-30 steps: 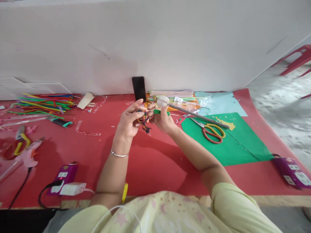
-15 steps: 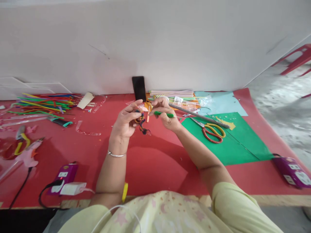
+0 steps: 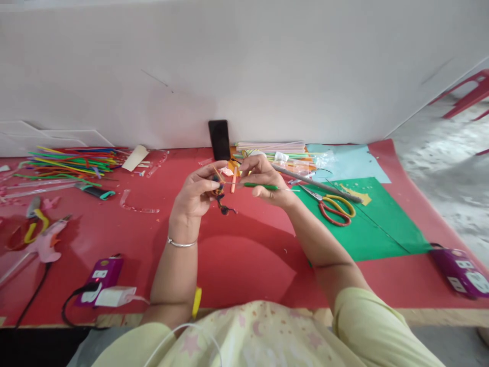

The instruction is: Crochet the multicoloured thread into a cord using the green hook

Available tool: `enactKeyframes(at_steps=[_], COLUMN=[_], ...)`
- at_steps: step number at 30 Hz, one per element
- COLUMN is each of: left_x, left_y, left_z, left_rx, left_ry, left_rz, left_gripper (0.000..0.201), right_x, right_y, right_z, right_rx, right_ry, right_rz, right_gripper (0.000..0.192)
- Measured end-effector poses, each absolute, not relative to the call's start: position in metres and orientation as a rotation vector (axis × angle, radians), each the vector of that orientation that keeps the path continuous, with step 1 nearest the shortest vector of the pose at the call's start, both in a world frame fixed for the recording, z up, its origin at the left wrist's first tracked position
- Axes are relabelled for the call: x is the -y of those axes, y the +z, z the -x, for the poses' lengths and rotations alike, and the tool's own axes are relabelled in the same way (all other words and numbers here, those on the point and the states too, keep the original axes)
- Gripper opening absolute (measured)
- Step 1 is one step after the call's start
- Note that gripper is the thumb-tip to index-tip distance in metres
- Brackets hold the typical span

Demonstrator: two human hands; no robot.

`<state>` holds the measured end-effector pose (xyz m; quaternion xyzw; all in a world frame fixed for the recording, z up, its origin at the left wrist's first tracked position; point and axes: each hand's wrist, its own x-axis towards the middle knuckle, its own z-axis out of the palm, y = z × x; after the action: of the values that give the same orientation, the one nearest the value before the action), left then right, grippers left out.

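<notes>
While both hands work above the red table, the scene runs near to far as follows:

Near edge: a purple power strip [image 3: 100, 275] with a white plug block [image 3: 114, 296] sits at the front left of the table [image 3: 244, 265]; a second purple strip [image 3: 460, 271] lies at the front right.

Left hand: the left hand [image 3: 195, 196] is raised over the table, its grip pinched shut on a small twisted bundle [image 3: 220, 196] of dark, orange and blue strands; a loose tail of the bundle hangs below the fingers.

Right hand: the right hand [image 3: 265, 181] has its grip pressed together on a thin green stick [image 3: 262, 186] that lies level and points toward the bundle, its tip just meeting it; a thin pale wire seems to carry on past the hand to the right.

Progress: judging from the pictures, the bundle is already partly wound and knotted; the stick is not yet bound into it, so joining the two looks like the part left, and nothing finished lies on the table.

Look of the piece: small, lumpy, mixed in colour, tight at the top and frayed at the bottom; finer detail is too small to tell.

Middle right: red-and-yellow scissors [image 3: 334, 205] rest on a green sheet [image 3: 367, 229]; a long grey rod [image 3: 317, 183] lies just behind them.

Middle left: a pink glue gun [image 3: 44, 244] lies near the edge.

Far: a heap of coloured sticks [image 3: 72, 162] at the back left; a dark phone [image 3: 219, 139] leans upright on the white wall.
</notes>
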<state>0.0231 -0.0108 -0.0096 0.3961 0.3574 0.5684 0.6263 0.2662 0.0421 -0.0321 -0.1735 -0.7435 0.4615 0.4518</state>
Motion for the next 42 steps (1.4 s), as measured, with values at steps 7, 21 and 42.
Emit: enactKeyframes(at_steps=[7, 21, 42], left_x=[0.008, 0.003, 0.009], left_y=[-0.018, -0.028, -0.016], left_z=[-0.026, -0.044, -0.035], left_rx=[-0.830, -1.011, -0.910], left_ry=[1.322, 1.560, 1.213], left_rz=[-0.962, -0.997, -1.049], left_gripper=[0.044, 0.045, 0.038], right_x=[-0.039, -0.025, -0.067], right_y=[-0.043, -0.046, -0.079], right_z=[-0.253, -0.225, -0.245], right_rx=[1.484, 1.315, 1.059], right_ry=[1.569, 1.667, 2.433], right_rz=[0.514, 0.578, 0.395], right_gripper=[0.063, 0.076, 0.081])
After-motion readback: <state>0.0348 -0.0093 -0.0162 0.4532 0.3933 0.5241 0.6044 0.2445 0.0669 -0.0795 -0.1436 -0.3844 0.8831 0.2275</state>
